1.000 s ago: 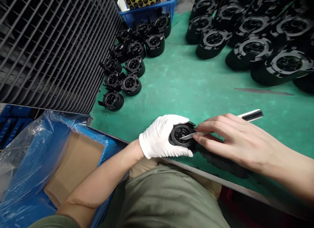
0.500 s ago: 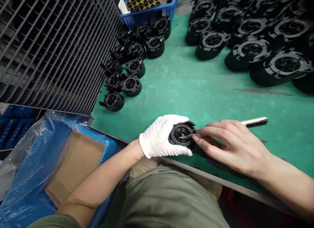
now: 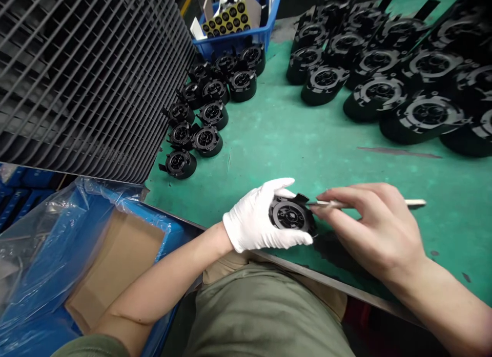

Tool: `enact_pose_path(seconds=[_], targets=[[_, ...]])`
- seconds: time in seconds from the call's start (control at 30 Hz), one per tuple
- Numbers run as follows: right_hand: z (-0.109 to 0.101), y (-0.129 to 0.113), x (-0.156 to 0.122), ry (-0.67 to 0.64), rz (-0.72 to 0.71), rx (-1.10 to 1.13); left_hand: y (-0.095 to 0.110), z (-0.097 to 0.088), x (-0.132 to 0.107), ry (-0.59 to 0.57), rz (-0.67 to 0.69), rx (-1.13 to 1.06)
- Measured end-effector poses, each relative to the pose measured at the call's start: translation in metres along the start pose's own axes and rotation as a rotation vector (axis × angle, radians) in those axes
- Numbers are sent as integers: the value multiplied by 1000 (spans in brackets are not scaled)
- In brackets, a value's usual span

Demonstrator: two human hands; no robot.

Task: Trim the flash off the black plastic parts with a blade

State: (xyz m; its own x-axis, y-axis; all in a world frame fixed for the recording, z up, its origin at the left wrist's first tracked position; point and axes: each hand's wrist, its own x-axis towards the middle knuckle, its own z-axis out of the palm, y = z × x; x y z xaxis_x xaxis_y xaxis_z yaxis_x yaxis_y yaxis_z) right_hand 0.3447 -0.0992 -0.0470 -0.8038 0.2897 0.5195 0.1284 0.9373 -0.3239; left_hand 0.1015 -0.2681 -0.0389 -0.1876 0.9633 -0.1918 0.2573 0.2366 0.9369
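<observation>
The left hand (image 3: 261, 218), in a white glove, is closed around the black round part (image 3: 290, 216): the thumb lies along the part's near edge, the fingers curl over its far edge, and the part's ribbed circular face is turned up toward the camera. The part sits at the near edge of the green surface (image 3: 292, 142), just above the person's lap. The bare right hand (image 3: 369, 229) is pinched on a thin tool (image 3: 413, 203), thumb and forefinger pressed together near its front end. The pale handle projects to the right behind the hand. The tool lies almost level, and its tip meets the upper right rim of the black round part beside a small protruding tab. The two hands are close together, almost touching across the part. Farther back on the surface, a cluster of small black parts (image 3: 203, 111) stands beside a grey grille (image 3: 84, 75), and larger black housings (image 3: 384, 75) fill the right rear. A blue basket (image 3: 238, 37) holds a yellow label sheet (image 3: 226, 19). A carton lined with a blue bag (image 3: 115, 259) stands at lower left.
</observation>
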Motion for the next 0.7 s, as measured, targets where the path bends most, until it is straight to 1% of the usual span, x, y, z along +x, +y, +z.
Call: enact_pose_path(seconds=[0.07,0.1,0.17,0.23,0.3,0.4,0.47,0.5,0.53,0.57,0.63,0.7], targets=[[-6,6,6,-33,-82,-51,5,2,1,7,-34,-5],[-10,9,10,-58,-94,-44,7,2,1,17,-44,-9],[-17,12,13,-111,-47,2,6,3,4,31,-46,2],[-26,12,13,-143,25,35,0,6,8,8,-3,55],[-36,10,7,-158,98,30,-9,10,12,-53,104,133],[-50,6,-9,-204,231,34,-26,13,13,-137,379,218],[-55,4,-22,-230,296,58,-36,9,9,-137,539,289],[-55,4,-29,-227,305,68,-40,5,6,-125,582,341],[-55,3,-36,-215,310,71,-43,2,2,-94,596,401],[-53,2,-43,-206,317,71,-44,-1,-2,-38,579,464],[-50,-1,-54,-207,351,72,-46,0,-12,125,489,579],[-49,-6,-61,-213,446,68,-46,7,-22,310,409,658]])
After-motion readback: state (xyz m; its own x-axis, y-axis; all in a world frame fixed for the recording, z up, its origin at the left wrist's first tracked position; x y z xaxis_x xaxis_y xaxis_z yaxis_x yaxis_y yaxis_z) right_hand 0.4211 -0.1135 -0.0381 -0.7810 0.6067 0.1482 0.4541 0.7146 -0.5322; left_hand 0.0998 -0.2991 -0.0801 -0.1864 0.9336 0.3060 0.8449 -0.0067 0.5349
